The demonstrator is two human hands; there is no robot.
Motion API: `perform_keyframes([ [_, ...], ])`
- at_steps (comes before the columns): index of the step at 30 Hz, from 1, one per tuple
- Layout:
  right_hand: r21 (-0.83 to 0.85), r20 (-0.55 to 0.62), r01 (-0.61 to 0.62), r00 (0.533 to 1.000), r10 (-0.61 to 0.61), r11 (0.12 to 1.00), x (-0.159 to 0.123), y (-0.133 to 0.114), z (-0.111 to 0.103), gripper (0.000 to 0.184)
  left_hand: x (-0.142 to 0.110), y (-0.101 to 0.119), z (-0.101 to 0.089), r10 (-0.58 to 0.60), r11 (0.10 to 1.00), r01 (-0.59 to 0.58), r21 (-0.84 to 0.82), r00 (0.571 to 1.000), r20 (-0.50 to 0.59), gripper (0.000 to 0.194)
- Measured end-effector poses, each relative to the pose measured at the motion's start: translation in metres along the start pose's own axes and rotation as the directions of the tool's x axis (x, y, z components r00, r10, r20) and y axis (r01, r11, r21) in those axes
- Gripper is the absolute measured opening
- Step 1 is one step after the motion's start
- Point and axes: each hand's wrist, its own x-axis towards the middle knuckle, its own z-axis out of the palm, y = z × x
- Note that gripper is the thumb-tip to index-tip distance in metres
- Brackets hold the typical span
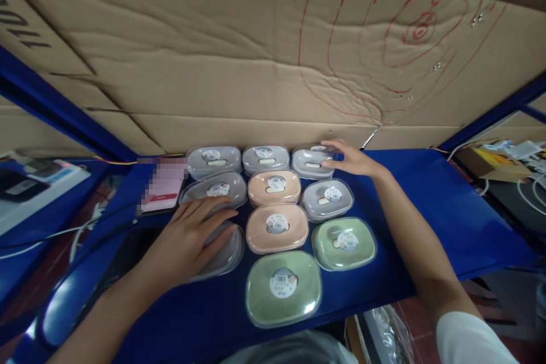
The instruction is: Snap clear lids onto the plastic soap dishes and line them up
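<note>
Several lidded plastic boxes lie in rows on a blue table (pixel 430 210). My left hand (pixel 191 239) rests flat, fingers spread, on a grey box (pixel 224 253) at the front left, its fingertips reaching another grey box (pixel 215 187). My right hand (pixel 350 158) reaches to the back row and its fingers curl on the right side of a grey box (pixel 311 162). Between the hands sit two peach boxes (pixel 275 186) (pixel 276 227), a grey box (pixel 327 199) and two green boxes (pixel 343 243) (pixel 282 289). Two more grey boxes (pixel 214 160) (pixel 265 158) stand at the back.
A big sheet of brown cardboard (pixel 256 51) with red pen lines leans behind the table. A red and white card (pixel 162 190) lies at the left of the boxes. A white power strip (pixel 46 179) sits far left. Cables and small boxes (pixel 507 159) lie far right.
</note>
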Motion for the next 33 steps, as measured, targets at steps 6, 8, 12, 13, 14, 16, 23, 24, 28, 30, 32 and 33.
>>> perform_keyframes([
  [6, 0.098, 0.067, -0.259, 0.965, 0.253, 0.961, -0.037, 0.019, -0.072, 0.081, -0.001, 0.0, 0.0, 0.011, 1.0, -0.011, -0.003, 1.0, -0.002, 0.036],
  [8, 0.131, 0.112, -0.355, 0.933, 0.342, 0.926, -0.05, 0.031, -0.089, 0.085, -0.001, 0.0, 0.0, 0.005, 1.0, -0.005, 0.006, 1.0, 0.017, 0.037],
  [12, 0.108, 0.152, -0.443, 0.892, 0.426, 0.89, -0.059, 0.054, -0.093, 0.094, -0.001, -0.001, 0.001, -0.008, 1.0, 0.008, 0.002, 1.0, 0.01, 0.041],
  [13, 0.078, 0.146, -0.442, 0.892, 0.429, 0.894, -0.057, 0.058, -0.09, 0.094, -0.001, -0.002, 0.001, -0.004, 1.0, 0.004, 0.001, 1.0, 0.007, 0.041],
  [14, 0.043, 0.139, -0.439, 0.892, 0.43, 0.897, -0.055, 0.061, -0.087, 0.093, -0.001, -0.002, 0.001, 0.0, 1.0, 0.0, 0.003, 1.0, 0.01, 0.041],
  [16, -0.031, 0.119, -0.432, 0.894, 0.432, 0.901, -0.049, 0.063, -0.082, 0.09, 0.0, -0.002, 0.001, 0.013, 1.0, -0.013, 0.017, 1.0, 0.014, 0.038],
  [23, -0.187, 0.09, -0.378, 0.912, 0.399, 0.907, -0.035, 0.032, -0.072, 0.058, 0.0, -0.002, 0.002, 0.057, 0.997, -0.055, 0.053, 0.998, -0.034, 0.036],
  [24, -0.191, 0.135, -0.373, 0.906, 0.4, 0.908, -0.033, 0.023, -0.067, 0.052, -0.001, -0.002, 0.002, 0.06, 0.997, -0.058, 0.055, 0.998, -0.033, 0.036],
  [28, -0.118, 0.387, -0.308, 0.861, 0.329, 0.944, -0.024, -0.01, -0.04, 0.055, -0.002, -0.001, 0.003, 0.067, 0.996, -0.065, 0.061, 0.997, -0.024, 0.036],
  [30, -0.061, 0.407, -0.273, 0.871, 0.274, 0.96, -0.021, -0.019, -0.031, 0.059, -0.002, 0.0, 0.004, 0.067, 0.996, -0.066, 0.061, 0.997, -0.022, 0.036],
  [32, -0.066, 0.342, -0.248, 0.904, 0.256, 0.966, -0.02, -0.024, -0.028, 0.057, -0.002, 0.001, 0.004, 0.066, 0.996, -0.064, 0.056, 0.997, -0.025, 0.035],
  [33, -0.101, 0.287, -0.231, 0.925, 0.25, 0.968, -0.02, -0.027, -0.027, 0.054, -0.002, 0.001, 0.004, 0.063, 0.997, -0.061, 0.052, 0.998, -0.028, 0.035],
])
